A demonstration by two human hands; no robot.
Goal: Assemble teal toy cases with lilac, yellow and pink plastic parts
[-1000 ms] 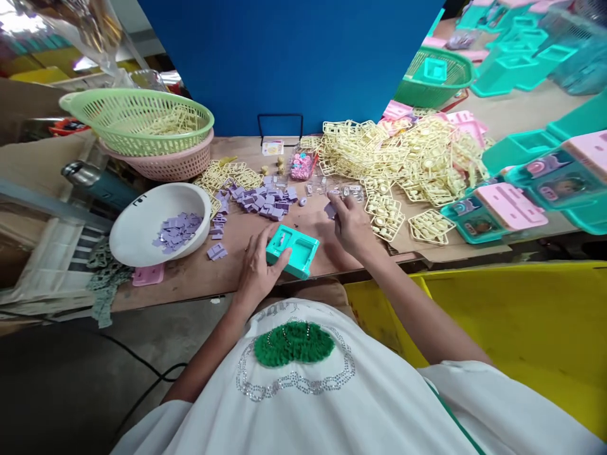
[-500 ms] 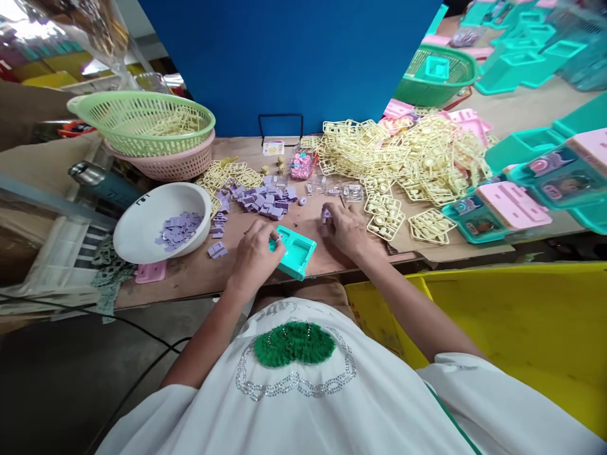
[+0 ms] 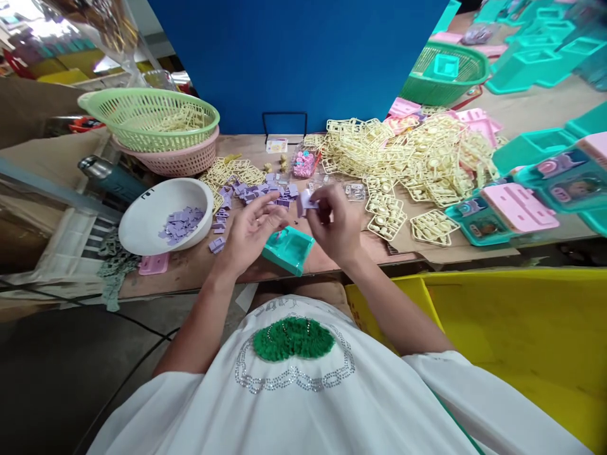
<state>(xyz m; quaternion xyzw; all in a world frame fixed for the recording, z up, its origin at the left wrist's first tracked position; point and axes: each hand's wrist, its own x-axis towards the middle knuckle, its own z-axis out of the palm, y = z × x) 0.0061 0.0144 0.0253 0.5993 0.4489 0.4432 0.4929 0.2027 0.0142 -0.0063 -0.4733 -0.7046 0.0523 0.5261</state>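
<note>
My right hand [image 3: 336,222] is raised over the table, its fingertips pinching a small purple plastic piece [image 3: 307,201]. Facing it, my left hand [image 3: 253,230] is open, fingers apart and stretched toward the piece, with nothing visible in them. A teal plastic tray-like part [image 3: 291,249] with recessed compartments lies on the table between and below the hands. Behind my left hand spreads a pile of purple pieces [image 3: 251,191]. Small clear plastic parts [image 3: 353,191] lie behind my right hand.
A white bowl [image 3: 130,224] of purple pieces stands left, beneath stacked green and pink baskets [image 3: 165,158]. Cream part frames [image 3: 427,158] heap at right beside teal-and-pink toy boxes [image 3: 502,212]. A yellow bin [image 3: 512,316] sits lower right. A bag of pink pieces [image 3: 303,163] lies behind.
My right hand has lifted the purple piece up and leftward from the table. My left hand has let go of the teal part and opened, moving slightly up.
</note>
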